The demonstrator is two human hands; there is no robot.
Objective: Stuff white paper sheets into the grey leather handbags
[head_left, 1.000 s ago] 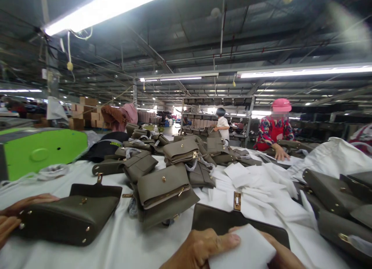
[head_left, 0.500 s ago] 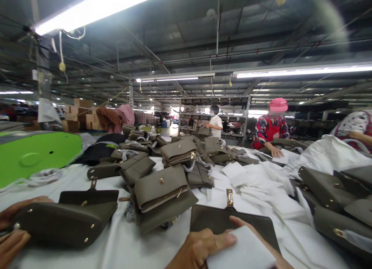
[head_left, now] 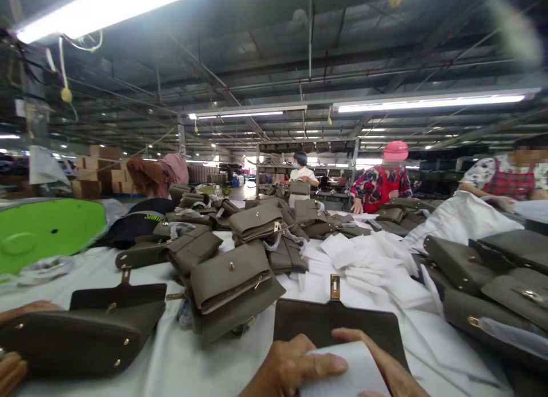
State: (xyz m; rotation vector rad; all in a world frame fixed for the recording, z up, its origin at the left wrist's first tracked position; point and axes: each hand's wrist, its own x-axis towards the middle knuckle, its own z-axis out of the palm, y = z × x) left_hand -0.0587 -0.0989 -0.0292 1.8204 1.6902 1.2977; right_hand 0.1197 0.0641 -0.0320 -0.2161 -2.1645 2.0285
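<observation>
At the bottom middle, my left hand (head_left: 293, 365) pinches a white sheet (head_left: 349, 365), thumb lying across it. On its other side my right hand (head_left: 379, 357) is closed on the same sheet, partly cut off by the lower edge. Just beyond them lies the raised flap of an olive-brown handbag (head_left: 338, 323), with a gold clasp plate on its tab; the rest of that bag is hidden behind my hands and the sheet. Left of it, another olive handbag (head_left: 231, 277) rests on the pile with its gold turn-lock showing.
Another person's hands (head_left: 12, 368) hold a handbag (head_left: 77, 340) at the left. White sheets (head_left: 359, 265) are heaped beyond my flap, and more bags (head_left: 475, 260) crowd the right. A pink-capped person (head_left: 381, 183) works across the white-covered table; a green machine (head_left: 51, 231) stands left.
My view has swung slightly right, so everything sits further left. The right hand has come closer to the left around the sheet. Across the table, the pink-capped person's arm has drawn back.
</observation>
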